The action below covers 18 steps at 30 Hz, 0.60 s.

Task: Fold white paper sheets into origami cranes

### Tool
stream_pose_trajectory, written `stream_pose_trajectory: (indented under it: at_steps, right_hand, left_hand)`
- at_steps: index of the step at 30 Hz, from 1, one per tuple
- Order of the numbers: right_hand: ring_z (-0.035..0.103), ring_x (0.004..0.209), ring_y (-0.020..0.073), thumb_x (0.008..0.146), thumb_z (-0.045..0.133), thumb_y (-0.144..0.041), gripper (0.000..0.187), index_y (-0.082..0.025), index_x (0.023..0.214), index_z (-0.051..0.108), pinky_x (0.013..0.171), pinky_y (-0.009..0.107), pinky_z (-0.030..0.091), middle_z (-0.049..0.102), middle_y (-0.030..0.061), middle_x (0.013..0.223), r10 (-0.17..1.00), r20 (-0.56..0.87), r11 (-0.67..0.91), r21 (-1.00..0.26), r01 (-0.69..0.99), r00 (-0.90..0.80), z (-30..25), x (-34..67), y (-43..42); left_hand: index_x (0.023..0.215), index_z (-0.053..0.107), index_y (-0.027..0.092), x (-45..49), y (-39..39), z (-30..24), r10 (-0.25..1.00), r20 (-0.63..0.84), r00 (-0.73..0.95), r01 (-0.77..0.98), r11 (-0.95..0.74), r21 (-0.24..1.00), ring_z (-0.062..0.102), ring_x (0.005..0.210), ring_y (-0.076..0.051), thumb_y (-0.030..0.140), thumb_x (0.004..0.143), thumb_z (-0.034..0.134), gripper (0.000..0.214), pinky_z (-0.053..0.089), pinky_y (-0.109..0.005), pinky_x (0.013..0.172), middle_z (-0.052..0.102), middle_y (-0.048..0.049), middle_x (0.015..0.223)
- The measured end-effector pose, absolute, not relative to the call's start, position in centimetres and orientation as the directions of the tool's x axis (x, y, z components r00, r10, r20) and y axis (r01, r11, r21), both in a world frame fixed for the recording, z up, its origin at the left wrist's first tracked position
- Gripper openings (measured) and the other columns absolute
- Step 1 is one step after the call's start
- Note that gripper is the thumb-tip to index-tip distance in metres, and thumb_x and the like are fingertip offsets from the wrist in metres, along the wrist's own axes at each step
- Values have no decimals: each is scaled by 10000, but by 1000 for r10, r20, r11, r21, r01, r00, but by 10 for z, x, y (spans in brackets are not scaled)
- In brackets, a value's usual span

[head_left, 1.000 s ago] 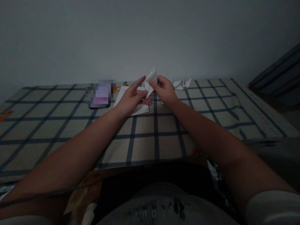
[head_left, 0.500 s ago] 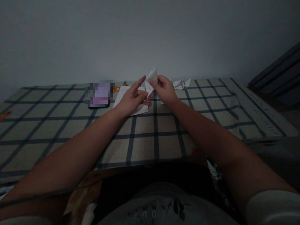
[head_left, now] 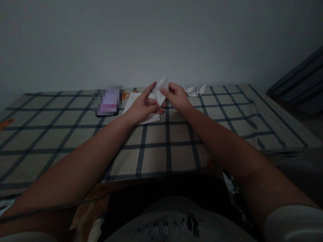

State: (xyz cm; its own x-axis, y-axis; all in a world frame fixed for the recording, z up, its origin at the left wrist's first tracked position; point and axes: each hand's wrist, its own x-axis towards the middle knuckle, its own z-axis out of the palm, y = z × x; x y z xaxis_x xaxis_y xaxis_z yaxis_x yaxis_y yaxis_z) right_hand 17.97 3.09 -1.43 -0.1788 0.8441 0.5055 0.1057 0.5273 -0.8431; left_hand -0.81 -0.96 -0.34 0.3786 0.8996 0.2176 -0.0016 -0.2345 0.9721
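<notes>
A piece of white folded paper (head_left: 162,88), pointed at top and bottom, stands between my two hands above the table. My right hand (head_left: 178,97) pinches its right side, with the thumb across the front face. At its lower tip, the thumb and fingers of my left hand (head_left: 143,106) close on the paper, while the left index finger points up and away from it. Beneath my left hand lie white paper sheets (head_left: 151,118), partly covered by it. Just beyond my right hand rest several folded paper cranes (head_left: 194,91), too bunched to tell apart.
A checked cloth (head_left: 156,158) covers the table, which meets a plain wall (head_left: 161,40) at the back. On the left lies a phone (head_left: 107,104) with its screen blurred out. A thin cord (head_left: 55,209) crosses below my left forearm.
The folded paper and both hands have shifted slightly downward. My left thumb has slid a little along the paper's lower tip. The phone and cranes stay where they were.
</notes>
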Motion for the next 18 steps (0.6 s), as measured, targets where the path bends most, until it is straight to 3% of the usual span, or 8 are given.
stream_pose_trajectory:
  at_steps: [7, 12, 18]
  right_hand:
    - [587, 788, 149, 876, 765, -589, 415, -203, 874, 613, 698, 266, 513, 605, -5, 804, 820, 478, 513, -858, 36, -315, -17, 180, 29]
    - [623, 837, 163, 846, 796, -577, 425, -191, 967, 665, 718, 279, 548, 665, 17, 880, 859, 402, 425, -905, 2, -318, -16, 178, 27]
    - [656, 819, 146, 897, 770, -427, 302, -225, 1061, 618, 708, 254, 559, 678, 3, 884, 904, 367, 360, -930, -71, -221, -13, 173, 27]
  left_hand:
    - [1522, 590, 256, -13, -1, -3, 936, 315, 156, 52, -327, 944, 739, 692, -187, 326, 836, 789, 717, 652, -325, 679, 761, -28, 822]
    - [1493, 591, 251, -15, 5, -5, 916, 374, 146, 64, -386, 920, 718, 648, -176, 456, 785, 885, 793, 625, -294, 661, 729, -8, 758]
    - [1538, 543, 237, -16, 6, -3, 905, 416, 91, 72, -422, 904, 689, 603, -155, 430, 809, 847, 813, 613, -278, 680, 720, 10, 709]
